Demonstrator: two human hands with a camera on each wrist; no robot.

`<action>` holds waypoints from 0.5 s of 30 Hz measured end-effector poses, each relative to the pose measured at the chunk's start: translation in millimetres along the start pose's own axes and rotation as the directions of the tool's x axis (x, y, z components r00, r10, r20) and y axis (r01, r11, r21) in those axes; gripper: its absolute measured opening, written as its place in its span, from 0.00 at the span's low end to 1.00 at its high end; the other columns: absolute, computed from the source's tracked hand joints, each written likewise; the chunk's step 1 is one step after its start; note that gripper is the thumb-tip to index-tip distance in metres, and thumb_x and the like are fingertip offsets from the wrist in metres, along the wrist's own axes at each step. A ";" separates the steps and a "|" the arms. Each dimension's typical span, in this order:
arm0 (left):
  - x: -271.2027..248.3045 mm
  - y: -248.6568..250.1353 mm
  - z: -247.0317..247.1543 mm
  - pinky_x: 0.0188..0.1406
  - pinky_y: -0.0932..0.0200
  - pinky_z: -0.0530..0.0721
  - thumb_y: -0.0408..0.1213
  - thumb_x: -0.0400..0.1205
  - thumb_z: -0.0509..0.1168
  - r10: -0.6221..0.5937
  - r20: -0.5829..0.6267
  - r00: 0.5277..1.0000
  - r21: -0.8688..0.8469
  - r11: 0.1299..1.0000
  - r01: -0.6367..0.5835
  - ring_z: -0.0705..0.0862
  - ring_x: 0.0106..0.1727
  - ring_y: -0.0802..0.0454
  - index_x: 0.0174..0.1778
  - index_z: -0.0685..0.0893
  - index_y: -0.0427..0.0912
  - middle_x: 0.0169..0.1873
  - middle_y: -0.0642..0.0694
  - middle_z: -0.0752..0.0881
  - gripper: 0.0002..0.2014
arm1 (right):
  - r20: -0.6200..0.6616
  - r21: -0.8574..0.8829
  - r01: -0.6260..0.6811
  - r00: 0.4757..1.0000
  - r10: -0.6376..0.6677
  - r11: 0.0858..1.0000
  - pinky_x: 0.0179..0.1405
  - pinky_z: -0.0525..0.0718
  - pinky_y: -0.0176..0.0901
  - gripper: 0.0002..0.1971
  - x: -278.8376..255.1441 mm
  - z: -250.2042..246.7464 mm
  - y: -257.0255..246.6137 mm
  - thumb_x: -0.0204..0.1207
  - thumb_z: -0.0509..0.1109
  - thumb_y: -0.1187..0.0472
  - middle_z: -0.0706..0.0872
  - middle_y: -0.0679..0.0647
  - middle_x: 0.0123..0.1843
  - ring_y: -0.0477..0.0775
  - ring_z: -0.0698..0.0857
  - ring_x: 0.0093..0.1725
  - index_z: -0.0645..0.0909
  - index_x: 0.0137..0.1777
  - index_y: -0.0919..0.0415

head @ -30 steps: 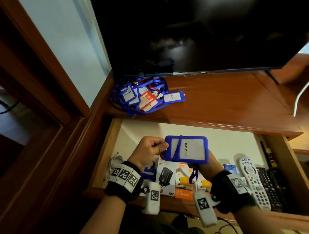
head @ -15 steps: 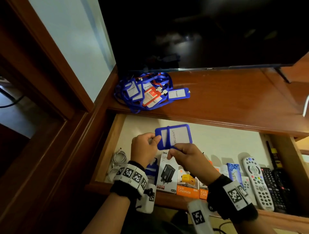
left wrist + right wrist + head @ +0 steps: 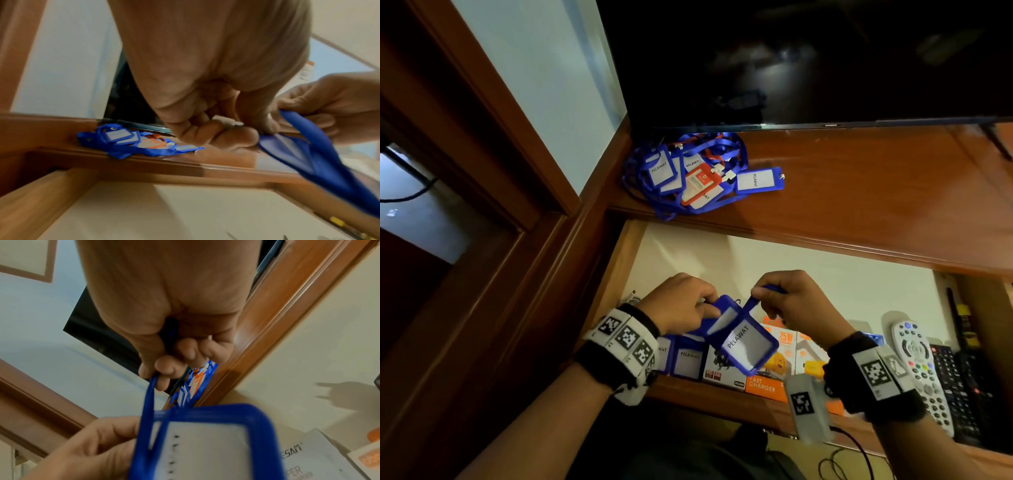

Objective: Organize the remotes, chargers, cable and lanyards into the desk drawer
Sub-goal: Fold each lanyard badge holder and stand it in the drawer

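Badge holder [image 3: 743, 339] now lowered over the drawer's [image 3: 619, 274] near-left: left hand [image 3: 681, 301] pinches its frame, right hand [image 3: 791, 298] grips the strap [image 3: 149, 402]. Lanyard pile [image 3: 698, 174] remains on the tabletop [image 3: 876, 192].

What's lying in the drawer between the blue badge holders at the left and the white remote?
Boxed chargers: in the head view, a white charger box and orange charger boxes stand between the blue badge holders and the white remote.
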State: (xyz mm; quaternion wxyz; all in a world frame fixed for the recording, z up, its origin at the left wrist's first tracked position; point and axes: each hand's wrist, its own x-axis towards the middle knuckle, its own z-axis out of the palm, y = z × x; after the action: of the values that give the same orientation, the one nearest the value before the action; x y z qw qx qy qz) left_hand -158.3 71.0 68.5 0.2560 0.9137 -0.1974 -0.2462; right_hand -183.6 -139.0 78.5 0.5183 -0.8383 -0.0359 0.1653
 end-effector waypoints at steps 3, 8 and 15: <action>-3.1 5.6 -18.1 0.35 0.61 0.76 0.34 0.80 0.67 0.085 0.121 0.989 -0.190 0.980 -0.061 0.78 0.31 0.58 0.33 0.78 0.45 0.28 0.50 0.80 0.09 | 0.009 0.188 -0.017 1.000 0.016 0.982 0.23 0.70 0.30 0.12 0.0 -0.5 -1.7 0.81 0.65 0.64 0.78 0.57 0.24 0.44 0.71 0.21 0.83 0.37 0.65; -3.3 8.1 -25.3 0.43 0.63 0.81 0.33 0.78 0.60 0.111 -0.078 0.991 -0.749 0.649 -0.132 0.82 0.40 0.56 0.52 0.82 0.34 0.40 0.43 0.85 0.11 | 0.012 0.441 0.059 0.997 -0.071 0.895 0.25 0.80 0.32 0.13 -6.8 3.7 -12.6 0.80 0.60 0.70 0.87 0.50 0.28 0.44 0.85 0.29 0.81 0.37 0.60; 4.3 28.8 -2.1 0.55 0.54 0.85 0.35 0.84 0.55 -0.056 -0.173 0.983 -0.975 0.154 -0.163 0.84 0.61 0.46 0.68 0.76 0.36 0.60 0.40 0.85 0.17 | -0.007 0.552 -0.010 1.000 0.017 0.834 0.22 0.76 0.30 0.16 15.9 18.5 -19.5 0.79 0.59 0.75 0.78 0.49 0.16 0.42 0.77 0.18 0.73 0.30 0.61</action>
State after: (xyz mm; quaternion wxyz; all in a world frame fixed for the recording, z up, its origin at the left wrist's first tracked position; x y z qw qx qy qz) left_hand -160.5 46.9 84.8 0.8119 0.5373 -0.0001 -0.2282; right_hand -172.2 -110.5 84.3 0.7371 -0.6544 0.0221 0.1674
